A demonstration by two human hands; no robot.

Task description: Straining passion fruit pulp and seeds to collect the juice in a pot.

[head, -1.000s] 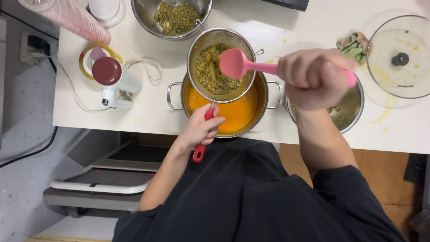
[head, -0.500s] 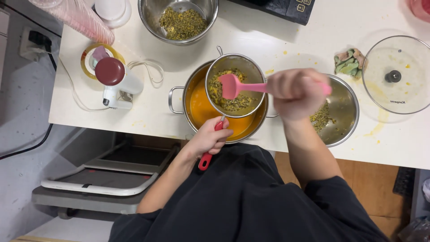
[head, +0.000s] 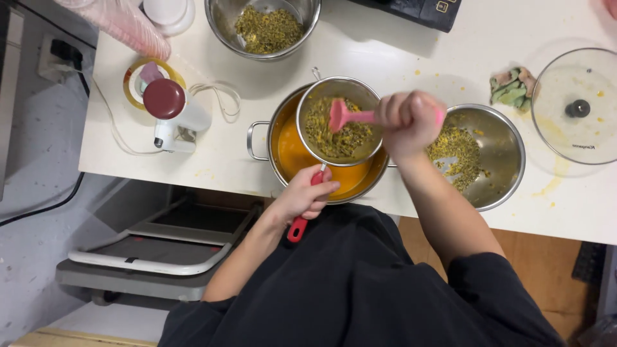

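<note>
White worktop point(head: 398, 58), smooth, speckled with yellow drips. Landmark: round steel stockpot point(head: 277, 132) with loop side handles, near the worktop's front edge, holding opaque orange liquid.

Right of the pot, touching its rim: wide shallow steel bowl point(head: 504, 151), polished, with a scatter of coarse yellow-green pulp. Far right of the pot: round glass lid point(head: 575, 106) with dark centre knob, lying flat. Beyond the pot, at the back edge: deep steel bowl point(head: 265, 26) with a mound of the same grainy pulp.

Over the pot's right half, resting on its rim: round wire-mesh strainer point(head: 339, 121), steel-rimmed, filled with damp, crumbly yellow-green pulp; red plastic handle point(head: 297, 226) jutting toward the body, past the pot's front edge.

Left of the pot: white stick blender point(head: 175, 115) with maroon round cap, lying by a coiled white cord. Between wide bowl and lid: crumpled green cloth point(head: 512, 85).

Right hand point(head: 411, 122), above the pot's right rim, fist closed around the stem of a pink silicone spatula point(head: 344, 115), blade pressed into the pulp. Left hand point(head: 303, 195), at the pot's front rim, fingers curled tight about the red handle.
</note>
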